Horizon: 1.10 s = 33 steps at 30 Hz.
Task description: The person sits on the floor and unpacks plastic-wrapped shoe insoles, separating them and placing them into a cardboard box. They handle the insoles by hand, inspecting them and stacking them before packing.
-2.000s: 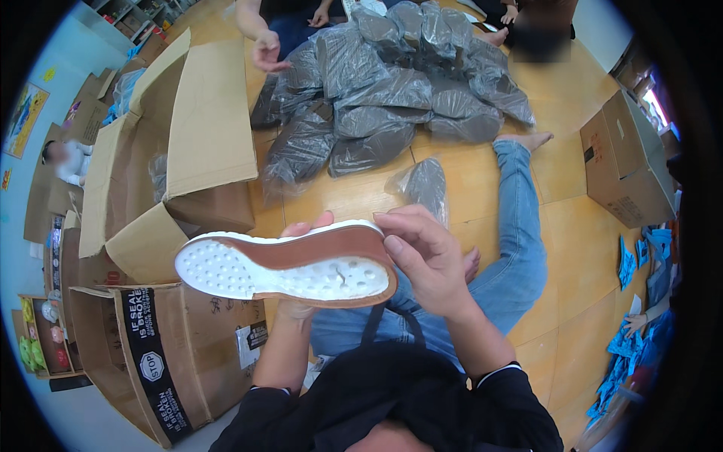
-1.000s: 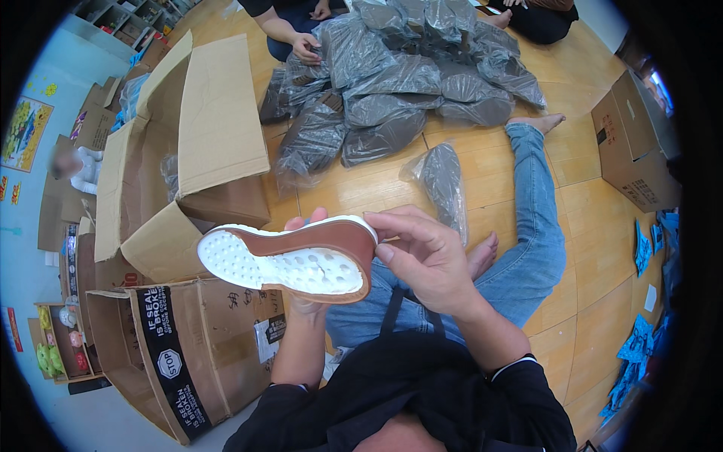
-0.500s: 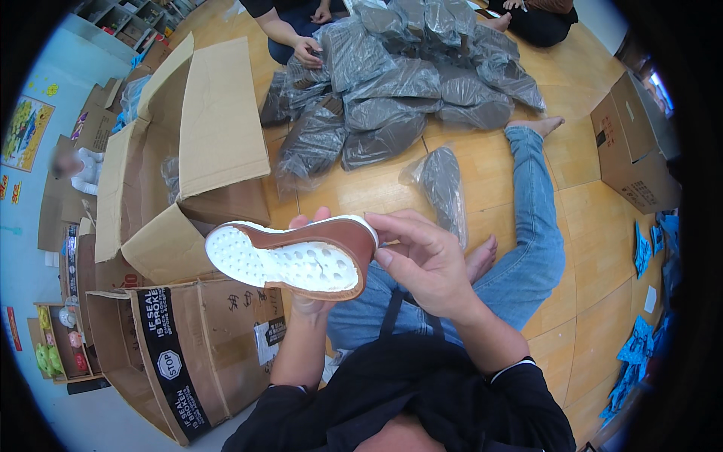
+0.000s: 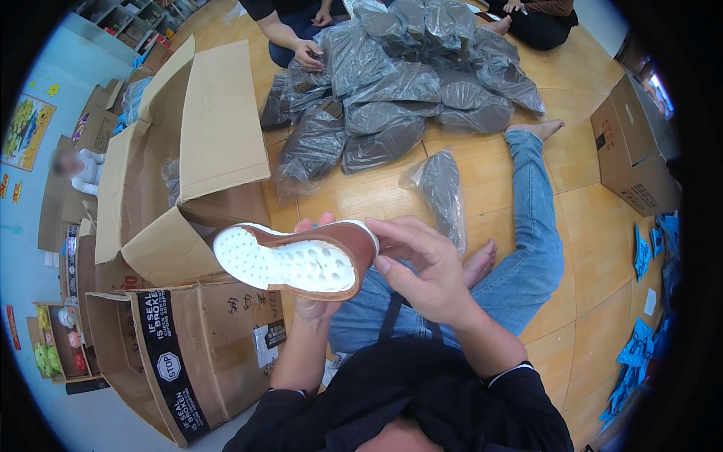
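A shoe sole [image 4: 297,260], white and dimpled inside with a brown outer wall, is held up over my lap. My left hand [image 4: 315,307] supports it from beneath and behind; its fingertips show over the far edge, and most of its palm is hidden by the sole. At the sole's right end, my right hand [image 4: 425,267] has thumb and forefinger closed on the rim. Beyond my hands lies a clear plastic bag [image 4: 439,192] with a dark sole-shaped piece in it.
Bagged dark soles [image 4: 395,98] are heaped on the wooden floor ahead. An open carton [image 4: 226,120] stands at left, with a second carton [image 4: 233,339] nearer me. Another carton [image 4: 636,147] is at right. A person's hand [image 4: 309,56] rests by the heap. Blue packets [image 4: 639,339] lie far right.
The sole has shifted slightly right, its left end dipping a little. Both hands keep their hold on it.
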Available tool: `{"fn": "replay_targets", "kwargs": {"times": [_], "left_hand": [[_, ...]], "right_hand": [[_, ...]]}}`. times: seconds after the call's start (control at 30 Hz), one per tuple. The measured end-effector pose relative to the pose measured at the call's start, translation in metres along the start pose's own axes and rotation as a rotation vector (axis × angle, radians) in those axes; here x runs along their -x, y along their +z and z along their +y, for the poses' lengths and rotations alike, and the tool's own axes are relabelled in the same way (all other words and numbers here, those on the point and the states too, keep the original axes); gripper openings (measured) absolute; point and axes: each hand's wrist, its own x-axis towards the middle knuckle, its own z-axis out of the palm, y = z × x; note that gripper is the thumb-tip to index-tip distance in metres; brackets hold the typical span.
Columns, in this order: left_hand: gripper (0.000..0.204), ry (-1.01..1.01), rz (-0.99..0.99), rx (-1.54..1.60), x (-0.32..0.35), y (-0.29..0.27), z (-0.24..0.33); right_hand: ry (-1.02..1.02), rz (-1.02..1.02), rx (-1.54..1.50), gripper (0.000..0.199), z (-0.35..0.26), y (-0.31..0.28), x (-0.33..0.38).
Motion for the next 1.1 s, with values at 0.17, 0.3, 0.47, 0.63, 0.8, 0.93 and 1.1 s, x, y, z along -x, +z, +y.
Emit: {"fn": "replay_targets", "kwargs": {"times": [0.17, 0.3, 0.47, 0.63, 0.8, 0.93, 1.1], "left_hand": [[0.085, 0.036, -0.062, -0.15, -0.002, -0.006, 0.002], [0.065, 0.088, -0.176, -0.122, -0.006, -0.011, 0.006], [0.051, 0.095, -0.181, -0.052, -0.008, -0.01, 0.005], [0.05, 0.099, -0.142, -0.043, -0.007, -0.011, 0.004], [0.048, 0.06, -0.133, 0.058, -0.01, -0.011, 0.002], [0.049, 0.021, -0.178, 0.144, -0.012, -0.006, -0.002], [0.081, 0.051, 0.002, -0.099, -0.013, 0.003, 0.006]], "right_hand": [[-0.338, -0.078, 0.538, 0.053, -0.003, -0.014, -0.005], [-0.498, 0.031, 0.669, 0.051, 0.007, -0.012, -0.006], [-0.611, 0.18, 0.732, 0.043, 0.018, -0.005, 0.001], [-0.648, 0.221, 0.738, 0.04, 0.021, -0.005, 0.003], [-0.6, 0.194, 0.684, 0.051, 0.02, -0.003, 0.002], [-0.421, 0.013, 0.571, 0.076, 0.015, -0.009, 0.001], [-0.351, -0.063, 0.607, 0.091, 0.019, -0.011, 0.007]]}}
